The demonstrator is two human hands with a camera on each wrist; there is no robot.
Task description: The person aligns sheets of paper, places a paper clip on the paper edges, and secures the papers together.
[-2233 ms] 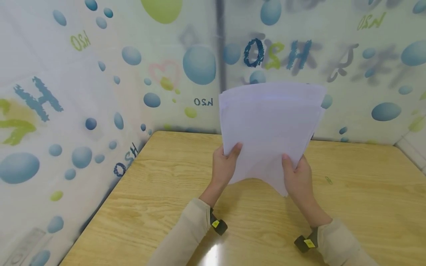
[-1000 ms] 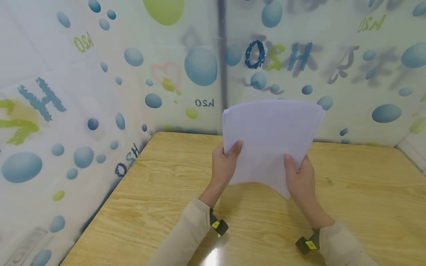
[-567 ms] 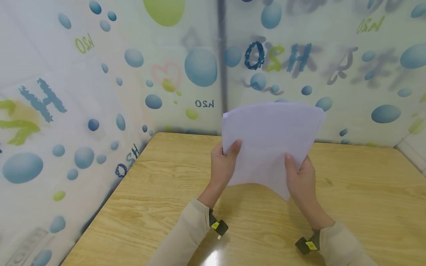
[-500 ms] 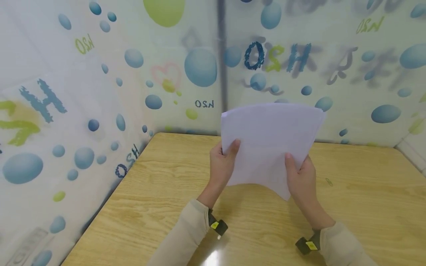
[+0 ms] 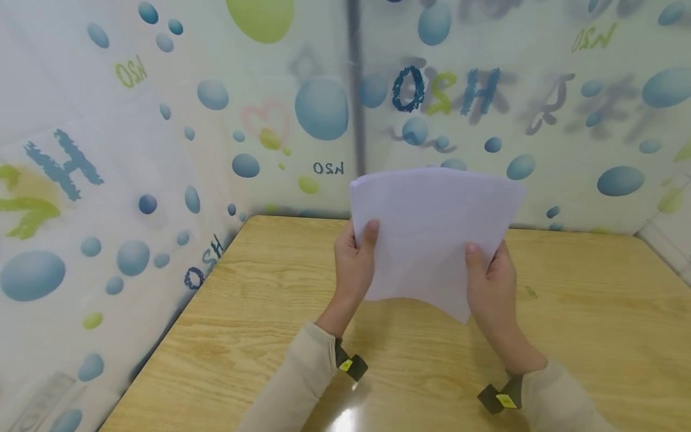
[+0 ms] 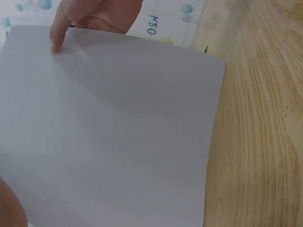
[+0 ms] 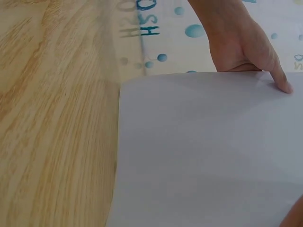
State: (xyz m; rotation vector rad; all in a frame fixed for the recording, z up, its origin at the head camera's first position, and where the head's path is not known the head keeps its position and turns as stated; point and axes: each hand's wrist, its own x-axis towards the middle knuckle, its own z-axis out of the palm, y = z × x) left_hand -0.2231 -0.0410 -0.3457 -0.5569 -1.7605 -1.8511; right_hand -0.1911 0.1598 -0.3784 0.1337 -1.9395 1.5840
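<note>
Both hands hold a stack of white paper [image 5: 426,240] up over the wooden table, its sheets bowed between them and blank on the near face. At its left edge, my left hand [image 5: 354,264] grips with the thumb on the front and the fingers hidden behind. My right hand [image 5: 492,291] grips the right edge the same way. In the left wrist view, the paper [image 6: 123,127] fills most of the picture, with the right hand's thumb pressing near its far edge. The right wrist view shows the paper [image 7: 203,142] and the left hand [image 7: 244,45] across it.
A small green paper clip [image 5: 531,292] lies on the wooden table [image 5: 243,336], right of the right hand. Behind and to the left stand walls covered with a bubble-and-letter print [image 5: 321,108]. Each wrist wears a black strap camera [image 5: 353,367].
The stack's upper edge has come down, and its sheets line up more evenly. Since half a second ago, the left hand has shifted slightly left and up, the paper spreading a little wider.
</note>
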